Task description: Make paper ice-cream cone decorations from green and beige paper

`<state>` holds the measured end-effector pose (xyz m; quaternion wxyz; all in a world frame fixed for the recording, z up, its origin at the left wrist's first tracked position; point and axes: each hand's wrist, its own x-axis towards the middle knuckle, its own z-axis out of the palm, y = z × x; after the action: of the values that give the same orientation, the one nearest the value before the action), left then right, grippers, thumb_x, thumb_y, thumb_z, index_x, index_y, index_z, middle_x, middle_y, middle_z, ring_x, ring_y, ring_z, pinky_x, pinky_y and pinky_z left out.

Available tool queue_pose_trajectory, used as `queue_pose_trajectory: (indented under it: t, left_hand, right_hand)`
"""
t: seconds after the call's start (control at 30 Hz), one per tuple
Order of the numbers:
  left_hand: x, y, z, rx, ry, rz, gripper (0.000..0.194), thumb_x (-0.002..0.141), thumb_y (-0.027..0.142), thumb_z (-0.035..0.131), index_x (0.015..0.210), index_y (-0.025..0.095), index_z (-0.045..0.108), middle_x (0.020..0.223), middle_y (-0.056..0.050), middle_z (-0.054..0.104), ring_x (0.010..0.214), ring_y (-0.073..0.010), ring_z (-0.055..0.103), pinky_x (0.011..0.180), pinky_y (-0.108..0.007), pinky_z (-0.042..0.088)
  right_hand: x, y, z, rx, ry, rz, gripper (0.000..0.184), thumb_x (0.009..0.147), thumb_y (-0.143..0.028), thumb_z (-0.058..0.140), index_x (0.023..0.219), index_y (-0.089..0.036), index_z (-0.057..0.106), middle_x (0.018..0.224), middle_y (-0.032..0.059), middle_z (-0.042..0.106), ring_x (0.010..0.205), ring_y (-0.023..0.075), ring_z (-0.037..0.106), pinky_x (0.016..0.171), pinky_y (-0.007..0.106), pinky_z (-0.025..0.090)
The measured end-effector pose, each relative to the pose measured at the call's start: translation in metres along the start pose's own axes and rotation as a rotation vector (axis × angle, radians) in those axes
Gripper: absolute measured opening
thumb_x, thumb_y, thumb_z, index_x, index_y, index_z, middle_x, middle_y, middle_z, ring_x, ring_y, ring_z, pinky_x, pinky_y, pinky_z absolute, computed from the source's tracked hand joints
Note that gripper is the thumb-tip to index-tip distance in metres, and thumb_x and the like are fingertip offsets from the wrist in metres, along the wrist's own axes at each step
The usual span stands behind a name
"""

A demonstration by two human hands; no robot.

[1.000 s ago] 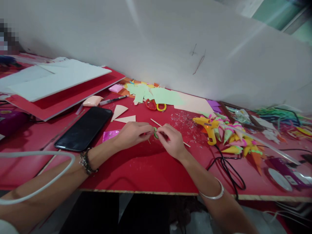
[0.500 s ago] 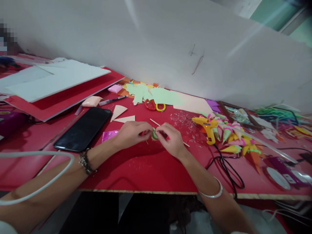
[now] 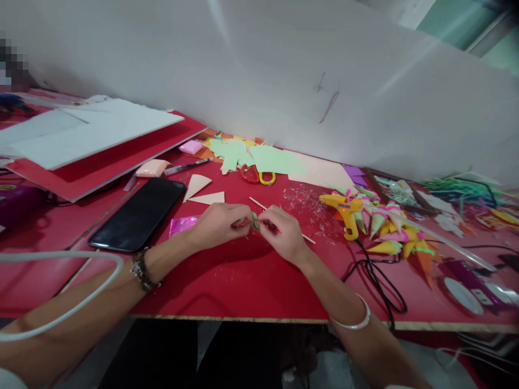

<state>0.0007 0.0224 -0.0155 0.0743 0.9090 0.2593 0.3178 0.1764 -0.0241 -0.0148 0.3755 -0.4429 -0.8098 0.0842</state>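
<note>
My left hand point(image 3: 222, 222) and my right hand point(image 3: 284, 233) meet over the red table, fingertips pinched on either side of a small green piece point(image 3: 255, 220). Fingers cover most of that piece, so its exact kind cannot be made out. Behind and under the right hand lies a thin pale stick point(image 3: 308, 239). A shiny pink packet point(image 3: 182, 226) is beside the left wrist. Two cream paper wedges point(image 3: 207, 198) rest just beyond the left hand.
A black phone point(image 3: 138, 215) lies left. Scissors point(image 3: 266, 178) with red and yellow handles sit near green paper sheets point(image 3: 271, 160). To the right are a yellow glue gun point(image 3: 346, 213), its black cord point(image 3: 375, 278), and small colored cones point(image 3: 387, 248). White boards point(image 3: 101, 129) stand at far left.
Both hands stay in nearly the same place, and their fingers have shifted around the green piece, which shows less now than half a second ago.
</note>
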Motion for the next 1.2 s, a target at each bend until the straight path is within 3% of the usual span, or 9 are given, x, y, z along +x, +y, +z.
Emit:
queue_pose_trajectory:
  t: [0.17,0.3,0.47,0.57,0.67,0.87,1.03,1.2]
  left_hand:
    - [-0.001,0.002,0.0,-0.1,-0.044,-0.075,0.004,0.071,0.018,0.048,0.071,0.018,0.052,0.053,0.007,0.044,0.048,-0.0049,0.041,0.048,-0.015,0.031]
    - [0.003,0.004,-0.005,-0.158,-0.011,-0.091,0.007,0.072,0.02,0.049,0.078,0.018,0.052,0.062,0.004,0.047,0.058,-0.0079,0.045,0.056,-0.018,0.036]
    - [0.006,0.001,-0.007,-0.258,0.028,-0.041,0.061,0.063,0.032,0.062,0.115,0.017,0.035,0.107,-0.009,0.045,0.097,-0.0194,0.044,0.083,-0.033,0.039]
    - [0.003,-0.001,-0.003,-0.317,-0.152,0.001,0.087,0.059,0.038,0.066,0.128,0.018,0.018,0.125,-0.014,0.033,0.114,-0.0248,0.034,0.092,-0.039,0.033]
    - [-0.002,-0.002,0.002,-0.313,-0.289,0.048,0.099,0.056,0.041,0.068,0.132,0.02,0.009,0.131,-0.016,0.029,0.118,-0.0289,0.03,0.092,-0.042,0.033]
    - [-0.001,0.0,0.004,-0.443,-0.308,-0.016,0.09,0.066,0.026,0.062,0.133,0.02,0.004,0.118,-0.013,0.047,0.104,-0.021,0.048,0.083,-0.032,0.041]
    - [0.001,-0.001,0.003,-0.351,-0.326,0.006,0.083,0.061,0.03,0.066,0.129,0.019,0.019,0.122,-0.013,0.042,0.107,-0.0245,0.044,0.085,-0.034,0.039]
    - [0.003,-0.001,0.002,-0.31,-0.305,0.019,0.062,0.066,0.024,0.061,0.12,0.019,0.031,0.117,-0.01,0.046,0.101,-0.0203,0.048,0.079,-0.028,0.041]
  right_hand:
    - [0.001,-0.002,-0.002,0.007,0.008,0.005,0.012,0.081,-0.021,0.042,0.075,-0.019,0.053,0.07,0.0009,0.051,0.064,0.0104,0.047,0.059,0.021,0.038]
    - [0.003,-0.004,-0.004,0.065,0.045,0.032,0.011,0.08,-0.022,0.044,0.074,-0.019,0.052,0.067,-0.0001,0.049,0.059,0.0097,0.045,0.056,0.021,0.038]
    - [0.004,-0.006,-0.006,0.145,0.083,0.051,0.008,0.079,-0.021,0.047,0.076,-0.019,0.054,0.068,-0.0002,0.052,0.061,0.0095,0.048,0.058,0.022,0.04]
    - [0.004,-0.008,-0.007,0.167,0.061,0.04,0.008,0.078,-0.02,0.049,0.075,-0.019,0.056,0.068,-0.0008,0.054,0.061,0.0092,0.049,0.06,0.022,0.041]
    - [0.004,-0.009,-0.007,0.188,0.052,0.028,0.007,0.077,-0.019,0.05,0.074,-0.019,0.057,0.068,-0.0008,0.055,0.063,0.0093,0.05,0.061,0.022,0.042]
    - [0.004,-0.008,-0.005,0.202,0.021,0.005,0.008,0.078,-0.02,0.051,0.075,-0.019,0.059,0.071,0.0006,0.056,0.067,0.0101,0.051,0.064,0.023,0.044]
    - [0.003,-0.006,-0.004,0.237,0.021,-0.051,0.008,0.078,-0.02,0.051,0.077,-0.02,0.059,0.079,0.0021,0.058,0.078,0.0121,0.054,0.072,0.026,0.045]
    - [0.003,-0.007,-0.004,0.255,-0.008,-0.085,0.008,0.077,-0.02,0.052,0.079,-0.021,0.06,0.082,0.0027,0.059,0.083,0.0131,0.055,0.075,0.027,0.046]
